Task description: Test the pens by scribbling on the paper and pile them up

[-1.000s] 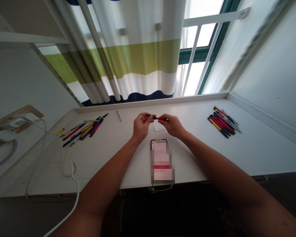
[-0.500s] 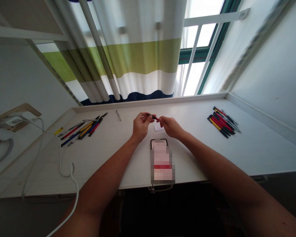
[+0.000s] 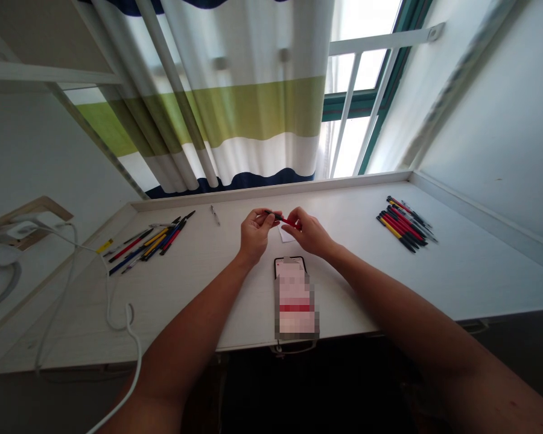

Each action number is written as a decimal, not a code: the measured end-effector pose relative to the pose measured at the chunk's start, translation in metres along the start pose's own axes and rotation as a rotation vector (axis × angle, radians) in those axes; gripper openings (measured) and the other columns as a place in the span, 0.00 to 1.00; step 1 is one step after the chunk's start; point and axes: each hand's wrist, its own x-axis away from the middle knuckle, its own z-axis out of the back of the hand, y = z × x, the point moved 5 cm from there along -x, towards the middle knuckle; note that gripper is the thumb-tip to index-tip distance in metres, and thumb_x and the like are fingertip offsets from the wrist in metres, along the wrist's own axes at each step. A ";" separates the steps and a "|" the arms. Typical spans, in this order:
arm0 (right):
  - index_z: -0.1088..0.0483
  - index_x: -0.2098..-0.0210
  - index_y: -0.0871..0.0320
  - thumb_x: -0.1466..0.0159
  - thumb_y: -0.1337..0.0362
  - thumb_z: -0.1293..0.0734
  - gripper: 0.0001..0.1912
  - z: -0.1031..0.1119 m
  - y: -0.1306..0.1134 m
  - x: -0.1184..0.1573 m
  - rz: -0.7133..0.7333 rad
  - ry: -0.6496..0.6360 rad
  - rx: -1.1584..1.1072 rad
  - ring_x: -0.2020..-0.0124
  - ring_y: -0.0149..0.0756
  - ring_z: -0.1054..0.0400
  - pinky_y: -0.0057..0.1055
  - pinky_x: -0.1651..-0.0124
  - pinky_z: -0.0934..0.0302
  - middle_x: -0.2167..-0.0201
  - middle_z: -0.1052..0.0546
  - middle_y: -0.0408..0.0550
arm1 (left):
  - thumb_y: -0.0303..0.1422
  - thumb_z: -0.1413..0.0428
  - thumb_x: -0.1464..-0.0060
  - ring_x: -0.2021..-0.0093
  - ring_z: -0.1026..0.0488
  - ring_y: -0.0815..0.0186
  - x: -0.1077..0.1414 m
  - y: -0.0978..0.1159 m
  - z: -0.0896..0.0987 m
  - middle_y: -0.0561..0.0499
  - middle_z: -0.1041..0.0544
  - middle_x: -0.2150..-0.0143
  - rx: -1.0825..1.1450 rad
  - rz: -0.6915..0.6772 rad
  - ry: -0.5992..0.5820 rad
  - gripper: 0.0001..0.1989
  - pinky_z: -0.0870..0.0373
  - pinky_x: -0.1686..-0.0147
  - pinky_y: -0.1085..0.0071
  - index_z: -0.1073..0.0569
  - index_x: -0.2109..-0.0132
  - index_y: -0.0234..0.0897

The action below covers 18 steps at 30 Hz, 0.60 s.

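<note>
Between my two hands, just above the desk, is a red and black pen (image 3: pixel 285 220). My left hand (image 3: pixel 254 232) is closed on its black end. The fingers of my right hand (image 3: pixel 310 229) pinch the red part, and they cover some of it. Under the hands lies a small white piece of paper (image 3: pixel 286 235), partly hidden by my right hand. A phone (image 3: pixel 294 301) with a blurred screen rests on the desk nearer to me, between my forearms.
Several mixed pens (image 3: pixel 151 242) lie on the left of the white desk (image 3: pixel 217 277). Another group of pens (image 3: pixel 405 223) lies on the right. A single pen (image 3: pixel 215 215) lies near the back. White cables (image 3: pixel 133 334) hang over the left side. A curtain (image 3: pixel 253 114) hangs behind.
My right hand's fingers have shifted along the pen, and more of its red part shows. My left hand keeps its hold. The whole view has shifted slightly.
</note>
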 end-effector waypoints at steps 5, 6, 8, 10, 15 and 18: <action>0.33 0.68 0.54 0.25 0.52 0.43 0.19 0.000 0.001 0.000 -0.013 -0.042 -0.003 0.71 0.36 0.31 0.33 0.65 0.42 0.71 0.22 0.46 | 0.43 0.29 0.47 0.56 0.16 0.59 -0.001 -0.004 0.000 0.43 0.14 0.57 0.004 0.018 0.004 0.19 0.21 0.48 0.55 0.26 0.58 0.36; 0.32 0.66 0.54 0.27 0.50 0.39 0.17 0.001 0.001 0.000 -0.013 -0.029 -0.007 0.70 0.36 0.31 0.33 0.65 0.41 0.69 0.21 0.46 | 0.43 0.30 0.47 0.56 0.16 0.59 -0.002 -0.004 0.001 0.43 0.14 0.57 0.008 0.016 0.011 0.19 0.21 0.48 0.55 0.26 0.58 0.36; 0.30 0.62 0.54 0.31 0.50 0.32 0.14 0.004 0.000 0.000 0.003 -0.003 -0.007 0.69 0.37 0.30 0.33 0.65 0.40 0.66 0.20 0.47 | 0.43 0.30 0.47 0.56 0.16 0.59 -0.002 -0.003 0.003 0.43 0.14 0.57 0.022 0.010 0.027 0.19 0.21 0.47 0.54 0.26 0.58 0.36; 0.29 0.64 0.54 0.30 0.51 0.34 0.13 0.004 -0.001 0.000 0.023 -0.008 0.010 0.70 0.37 0.30 0.33 0.65 0.39 0.68 0.20 0.46 | 0.43 0.29 0.47 0.56 0.16 0.60 -0.001 -0.002 0.004 0.43 0.14 0.57 0.032 0.015 0.030 0.19 0.21 0.47 0.54 0.26 0.58 0.36; 0.28 0.65 0.55 0.27 0.49 0.37 0.18 0.005 -0.001 -0.001 0.017 -0.024 0.007 0.70 0.37 0.29 0.33 0.65 0.39 0.71 0.20 0.46 | 0.42 0.30 0.47 0.55 0.16 0.60 -0.001 -0.002 0.004 0.44 0.14 0.57 0.044 0.032 0.023 0.18 0.21 0.46 0.55 0.25 0.58 0.36; 0.28 0.62 0.54 0.30 0.49 0.34 0.15 0.007 -0.003 0.000 0.048 0.005 0.017 0.70 0.38 0.28 0.33 0.64 0.38 0.68 0.19 0.47 | 0.41 0.29 0.47 0.56 0.16 0.60 -0.002 -0.001 0.005 0.44 0.14 0.58 0.074 0.034 0.037 0.18 0.21 0.46 0.54 0.25 0.59 0.36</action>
